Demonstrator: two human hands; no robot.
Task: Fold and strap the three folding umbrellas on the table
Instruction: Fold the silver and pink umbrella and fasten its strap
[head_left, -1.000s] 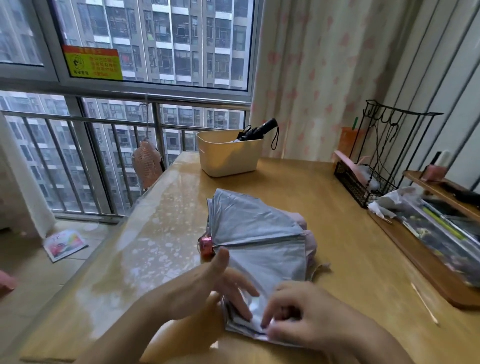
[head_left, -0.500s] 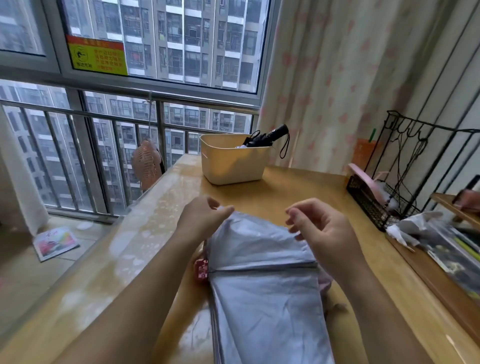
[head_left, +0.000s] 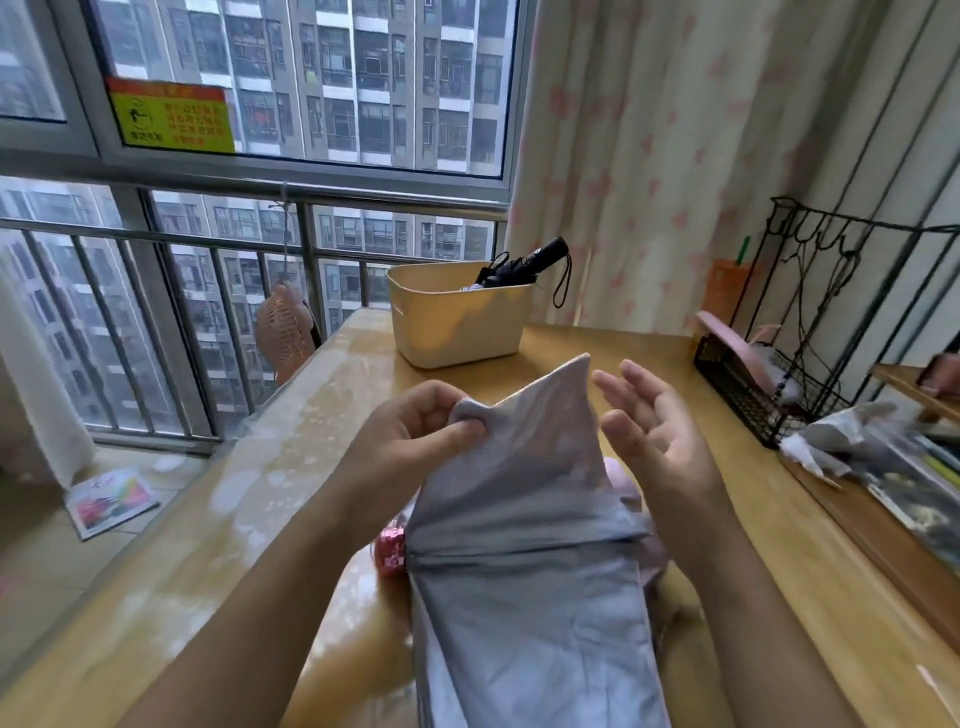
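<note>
A folding umbrella with silver-grey canopy fabric (head_left: 524, 545) lies lengthwise on the wooden table (head_left: 218, 571) in front of me, its far end lifted. My left hand (head_left: 415, 441) pinches a bunched fold of the fabric near that far end. My right hand (head_left: 649, 431) hovers just right of the raised fabric tip, fingers apart, holding nothing. A small pink-red end piece (head_left: 389, 551) pokes out at the umbrella's left side. Pink fabric (head_left: 631, 493) shows beneath the grey on the right. A folded black umbrella (head_left: 519, 265) stands in the cream tub (head_left: 457, 332) at the table's far end.
A black wire rack (head_left: 753, 384) with a pink item stands at the right. A wooden tray (head_left: 883, 519) with crumpled plastic and papers runs along the right edge. Window railing and a curtain lie beyond. A booklet (head_left: 111, 501) lies on the floor at left.
Both hands went from the umbrella's near end to its far end. The left hand gathered and lifted the fabric there, and the right hand opened beside it. The view tilted up.
</note>
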